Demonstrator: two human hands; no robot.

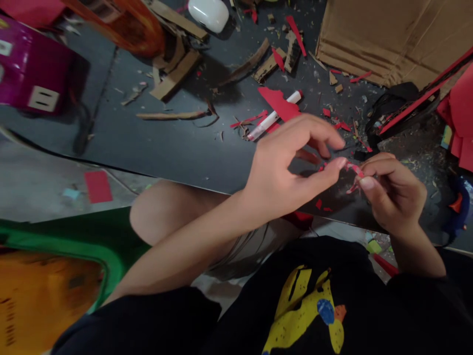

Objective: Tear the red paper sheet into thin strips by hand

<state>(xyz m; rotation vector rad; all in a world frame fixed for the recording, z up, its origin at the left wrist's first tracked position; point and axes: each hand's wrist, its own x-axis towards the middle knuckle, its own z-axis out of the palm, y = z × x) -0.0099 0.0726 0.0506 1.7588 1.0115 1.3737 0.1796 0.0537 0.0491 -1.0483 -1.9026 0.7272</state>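
- We see the small red strip over the near edge of the dark tabletop, between the two hands; it looks crumpled, with paler patches, and what it is made of we cannot tell.
- Our right hand pinches the strip between thumb and forefinger, its other fingers curled in.
- Our left hand is parted, thumb well away from the bent forefinger; the thumb tip comes right up to the strip's other end, though we cannot tell whether it presses on it.
- We judge the step in hand to be fine fingertip work on this strip, the right hand steadying it and the left working at its free end.
- The next move, we think, calls for a firm right pinch and a light, exact left touch, since so thin a piece could tear or slip.
- Beyond the left hand we find a white marker lying partly under a red paper piece.
- Red scraps lie beyond the strip, with a cardboard sheet farther off.
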